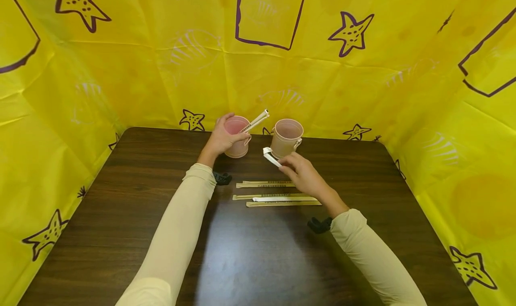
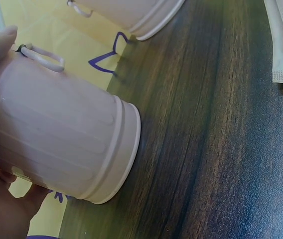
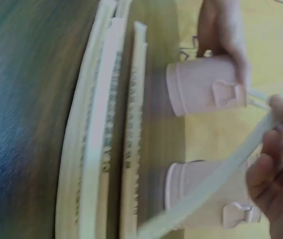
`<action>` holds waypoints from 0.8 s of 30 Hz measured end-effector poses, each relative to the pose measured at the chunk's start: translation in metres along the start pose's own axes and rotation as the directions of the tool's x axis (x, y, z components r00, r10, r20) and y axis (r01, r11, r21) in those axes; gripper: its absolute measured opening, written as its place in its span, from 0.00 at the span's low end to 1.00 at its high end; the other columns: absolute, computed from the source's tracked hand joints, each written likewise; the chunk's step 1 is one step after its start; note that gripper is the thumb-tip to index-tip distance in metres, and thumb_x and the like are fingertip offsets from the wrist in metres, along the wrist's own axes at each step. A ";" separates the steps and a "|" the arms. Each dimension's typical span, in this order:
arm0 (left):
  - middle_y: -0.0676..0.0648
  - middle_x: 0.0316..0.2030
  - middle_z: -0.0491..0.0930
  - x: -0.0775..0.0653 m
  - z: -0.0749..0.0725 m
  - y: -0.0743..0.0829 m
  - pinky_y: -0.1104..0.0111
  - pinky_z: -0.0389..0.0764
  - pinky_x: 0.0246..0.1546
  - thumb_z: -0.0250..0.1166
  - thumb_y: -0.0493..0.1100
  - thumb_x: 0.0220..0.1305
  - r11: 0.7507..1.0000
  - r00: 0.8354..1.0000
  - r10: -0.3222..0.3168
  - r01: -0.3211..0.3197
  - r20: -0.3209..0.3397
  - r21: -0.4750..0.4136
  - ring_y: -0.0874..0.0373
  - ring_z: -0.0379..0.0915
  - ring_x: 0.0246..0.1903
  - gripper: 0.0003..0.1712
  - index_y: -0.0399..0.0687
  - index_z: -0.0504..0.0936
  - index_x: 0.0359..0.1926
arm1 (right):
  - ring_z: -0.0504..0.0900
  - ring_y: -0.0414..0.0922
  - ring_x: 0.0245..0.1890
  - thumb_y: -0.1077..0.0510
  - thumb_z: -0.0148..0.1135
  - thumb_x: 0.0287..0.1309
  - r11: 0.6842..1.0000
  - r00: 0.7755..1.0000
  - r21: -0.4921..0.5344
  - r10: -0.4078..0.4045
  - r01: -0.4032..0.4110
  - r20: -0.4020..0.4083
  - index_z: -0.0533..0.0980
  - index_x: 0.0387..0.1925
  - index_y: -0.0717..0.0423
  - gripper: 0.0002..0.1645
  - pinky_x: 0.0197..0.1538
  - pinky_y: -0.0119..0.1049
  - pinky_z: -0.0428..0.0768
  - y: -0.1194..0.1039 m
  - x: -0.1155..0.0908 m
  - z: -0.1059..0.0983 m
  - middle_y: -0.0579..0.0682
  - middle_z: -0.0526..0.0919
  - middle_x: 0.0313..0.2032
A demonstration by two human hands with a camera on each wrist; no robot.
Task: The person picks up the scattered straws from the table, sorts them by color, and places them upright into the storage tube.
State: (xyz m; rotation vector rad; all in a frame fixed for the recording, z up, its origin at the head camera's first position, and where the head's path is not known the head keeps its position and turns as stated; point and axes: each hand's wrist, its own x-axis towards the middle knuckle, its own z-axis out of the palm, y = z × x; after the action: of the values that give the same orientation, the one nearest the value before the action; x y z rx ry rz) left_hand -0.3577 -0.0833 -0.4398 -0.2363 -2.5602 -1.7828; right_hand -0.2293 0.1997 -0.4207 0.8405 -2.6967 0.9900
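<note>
My left hand (image 1: 224,137) grips a small pink bucket (image 1: 237,151) at the back of the table, its thumb over the near rim and fingers around the far side. Slim wrapped sticks (image 1: 256,120) lean out of that bucket toward the right. Between its thumb and fingers, my right hand (image 1: 303,174) pinches a slim white paper-wrapped stick (image 1: 272,159). The stick's far end looks bent and sits just in front of a second pink bucket (image 1: 282,148). Seen from the right wrist, the white stick (image 3: 201,196) slants across this second bucket.
Several slim packets in printed tan paper (image 1: 264,185) lie side by side on the dark wooden table (image 1: 161,198), with a white packet (image 1: 282,199) among them. Dark wrist straps (image 1: 320,225) show at the sleeves. A yellow patterned sheet (image 1: 153,86) hangs close behind the buckets.
</note>
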 end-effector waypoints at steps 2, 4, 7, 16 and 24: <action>0.40 0.73 0.58 0.000 0.000 0.000 0.48 0.66 0.72 0.83 0.53 0.49 1.000 1.000 -0.005 0.005 0.001 -0.008 0.43 0.63 0.68 0.59 0.51 0.59 0.77 | 0.78 0.46 0.38 0.61 0.63 0.69 0.999 0.997 0.036 0.010 -0.007 -0.071 0.81 0.46 0.58 0.07 0.43 0.41 0.79 -0.002 0.002 -0.003 0.53 0.81 0.42; 0.40 0.73 0.58 0.000 0.001 0.000 0.48 0.66 0.71 0.83 0.53 0.49 1.000 1.000 -0.006 0.006 0.002 -0.015 0.43 0.64 0.68 0.59 0.51 0.59 0.77 | 0.76 0.44 0.34 0.60 0.63 0.69 0.997 0.990 0.077 0.026 -0.015 -0.141 0.81 0.45 0.57 0.06 0.38 0.36 0.77 -0.004 0.003 -0.006 0.52 0.80 0.39; 0.40 0.72 0.59 -0.001 0.001 0.000 0.48 0.67 0.71 0.83 0.53 0.49 1.000 1.000 -0.004 0.004 0.000 -0.024 0.42 0.64 0.67 0.59 0.50 0.60 0.77 | 0.73 0.41 0.27 0.61 0.62 0.70 0.988 0.969 0.155 0.043 -0.005 -0.244 0.80 0.46 0.60 0.07 0.31 0.31 0.73 -0.008 0.007 -0.009 0.54 0.78 0.34; 0.40 0.72 0.59 0.001 0.001 -0.001 0.48 0.68 0.70 0.83 0.53 0.49 1.000 1.000 0.003 -0.003 0.001 -0.004 0.42 0.65 0.67 0.59 0.51 0.59 0.77 | 0.69 0.33 0.19 0.64 0.62 0.69 0.944 0.827 0.297 0.051 0.143 -0.560 0.79 0.45 0.68 0.09 0.23 0.24 0.67 -0.022 0.027 -0.010 0.63 0.82 0.32; 0.40 0.72 0.59 -0.001 0.000 0.001 0.48 0.68 0.70 0.83 0.53 0.49 1.000 1.000 0.001 -0.001 -0.004 -0.007 0.43 0.65 0.66 0.59 0.50 0.60 0.77 | 0.85 0.31 0.34 0.67 0.63 0.67 0.875 0.721 0.434 0.157 0.216 -0.675 0.77 0.45 0.74 0.11 0.37 0.24 0.79 -0.037 0.054 -0.007 0.66 0.83 0.44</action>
State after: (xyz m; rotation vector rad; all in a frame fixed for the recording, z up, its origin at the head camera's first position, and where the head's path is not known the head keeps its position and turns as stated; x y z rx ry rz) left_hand -0.3570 -0.0834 -0.4393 -0.2337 -2.5509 -1.7905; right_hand -0.2539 0.1563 -0.3780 0.4185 -1.7927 1.6219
